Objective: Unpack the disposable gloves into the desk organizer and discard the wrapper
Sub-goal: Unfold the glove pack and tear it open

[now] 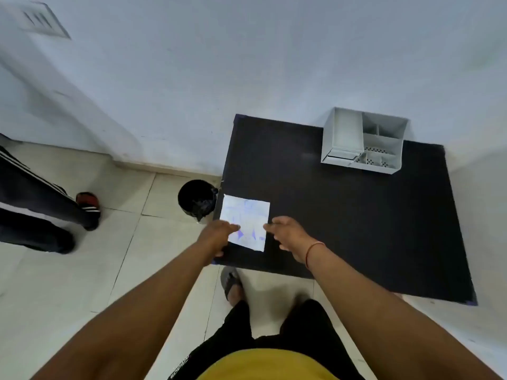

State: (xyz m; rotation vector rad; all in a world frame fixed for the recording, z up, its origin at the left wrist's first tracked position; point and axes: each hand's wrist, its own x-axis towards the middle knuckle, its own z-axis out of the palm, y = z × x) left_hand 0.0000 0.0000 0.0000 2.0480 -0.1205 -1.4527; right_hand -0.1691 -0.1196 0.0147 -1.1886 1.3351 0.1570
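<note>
A flat white packet of disposable gloves (245, 218) with faint blue print lies at the near left corner of the black table (343, 215). My left hand (216, 233) touches the packet's left lower edge, fingers over it. My right hand (288, 233) hovers at the packet's right edge with fingers spread, holding nothing. The grey desk organizer (365, 141) with several compartments stands at the table's far right, against the wall.
A black waste bin (196, 200) with a dark liner stands on the tiled floor just left of the table. Another person's legs and a red shoe (87, 205) are at the far left. My sandalled foot (231, 282) is by the table's front edge.
</note>
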